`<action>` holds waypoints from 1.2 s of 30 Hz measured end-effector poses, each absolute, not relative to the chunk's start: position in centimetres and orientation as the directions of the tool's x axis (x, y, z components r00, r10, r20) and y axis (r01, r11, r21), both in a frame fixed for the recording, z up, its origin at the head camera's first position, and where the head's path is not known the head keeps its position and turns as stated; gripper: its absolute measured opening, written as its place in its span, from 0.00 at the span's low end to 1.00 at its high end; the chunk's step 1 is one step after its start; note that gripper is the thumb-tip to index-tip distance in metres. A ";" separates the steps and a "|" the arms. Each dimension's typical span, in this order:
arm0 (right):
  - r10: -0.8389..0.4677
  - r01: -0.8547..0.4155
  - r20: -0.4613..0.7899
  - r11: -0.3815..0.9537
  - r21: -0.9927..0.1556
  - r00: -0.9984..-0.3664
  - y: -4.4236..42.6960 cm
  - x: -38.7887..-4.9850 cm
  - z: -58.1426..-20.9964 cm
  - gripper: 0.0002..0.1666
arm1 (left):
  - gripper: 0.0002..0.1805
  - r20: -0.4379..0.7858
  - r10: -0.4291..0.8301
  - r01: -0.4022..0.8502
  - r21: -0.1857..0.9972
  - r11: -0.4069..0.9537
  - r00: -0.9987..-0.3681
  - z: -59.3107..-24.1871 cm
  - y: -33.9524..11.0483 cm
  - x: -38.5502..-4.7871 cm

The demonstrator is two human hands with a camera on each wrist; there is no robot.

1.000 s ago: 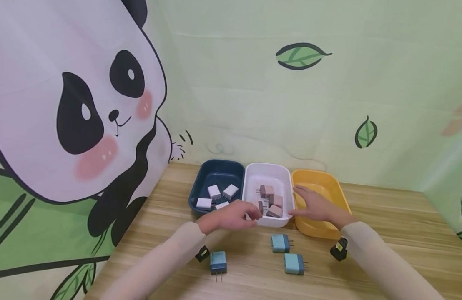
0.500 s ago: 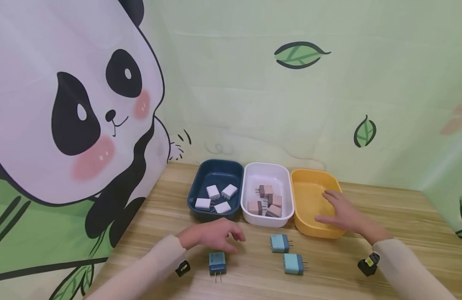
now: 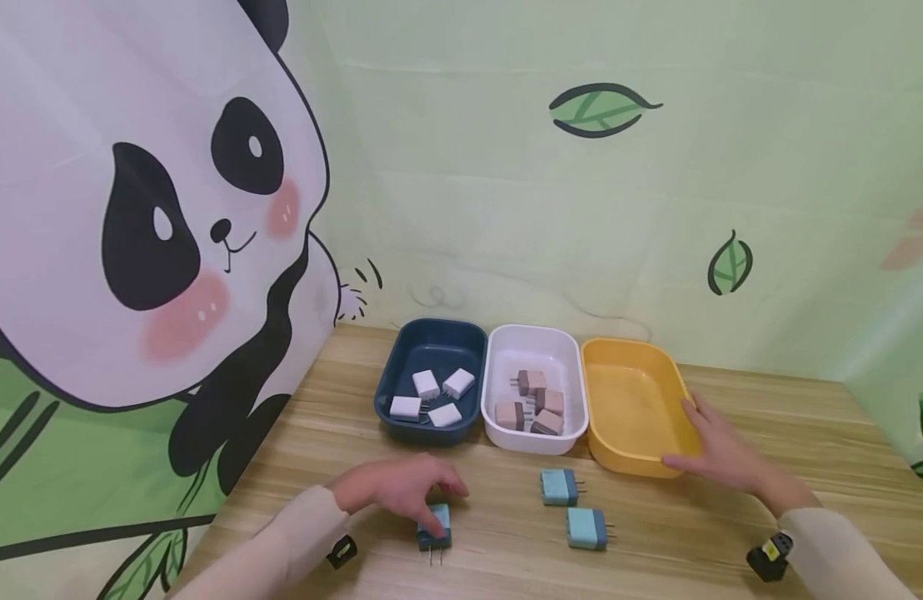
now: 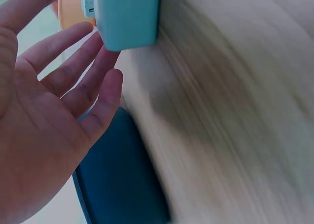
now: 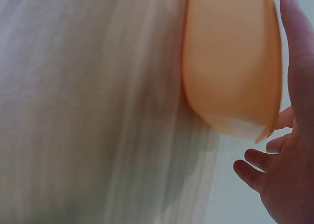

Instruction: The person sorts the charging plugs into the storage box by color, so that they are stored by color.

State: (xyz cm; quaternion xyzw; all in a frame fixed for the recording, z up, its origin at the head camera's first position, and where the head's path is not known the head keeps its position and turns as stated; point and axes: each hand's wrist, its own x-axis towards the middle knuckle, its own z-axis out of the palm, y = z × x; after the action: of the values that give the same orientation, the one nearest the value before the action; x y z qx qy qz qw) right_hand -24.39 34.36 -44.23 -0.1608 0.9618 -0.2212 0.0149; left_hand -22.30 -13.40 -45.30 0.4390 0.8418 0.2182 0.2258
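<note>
In the head view my left hand is over the leftmost blue charger, thumb across its top and fingers spread above it. The left wrist view shows that charger beside the spread fingers of my left hand, with no grip visible. My right hand is at the right side of the yellow tray, fingers and thumb apart; whether it touches the rim is unclear. In the right wrist view my right hand is beside the yellow tray with nothing in it.
Two blue chargers lie on the wooden table in front of the trays. White chargers are in the dark blue tray, and several pink ones in the white tray.
My left hand has moved from the white tray down and left to the leftmost blue charger. My right hand has moved right, from over the yellow tray to its right side.
</note>
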 end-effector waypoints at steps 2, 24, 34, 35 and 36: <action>-0.323 -0.313 0.054 0.845 -0.434 -0.945 34.6 -24.3 -44.7 0.64 | 0.30 -0.193 0.833 0.632 0.570 0.525 -0.518 -45.5 -13.6 -22.2; -0.327 -0.334 0.108 0.792 -0.511 -0.939 35.2 -24.2 -46.3 0.61 | 0.28 -0.187 0.827 0.642 0.548 0.536 -0.530 -46.0 -13.7 -21.8; -0.312 -0.312 0.088 0.801 -0.511 -0.946 35.0 -24.1 -46.1 0.61 | 0.30 -0.178 0.797 0.641 0.505 0.577 -0.577 -46.1 -13.5 -22.2; -0.311 -0.311 0.089 0.801 -0.511 -0.946 35.0 -24.1 -46.1 0.61 | 0.30 -0.178 0.794 0.638 0.506 0.580 -0.581 -46.1 -13.6 -22.2; -0.309 -0.310 0.089 0.802 -0.511 -0.947 35.0 -24.1 -46.1 0.61 | 0.30 -0.177 0.792 0.635 0.508 0.582 -0.584 -46.1 -13.6 -22.2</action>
State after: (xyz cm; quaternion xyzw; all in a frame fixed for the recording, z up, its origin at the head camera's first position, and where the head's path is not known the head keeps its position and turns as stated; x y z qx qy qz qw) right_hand -24.08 35.04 -46.15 -0.1632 0.9492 -0.2691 -0.0006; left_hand -22.20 -13.61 -46.14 0.4113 0.8674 0.1996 0.1965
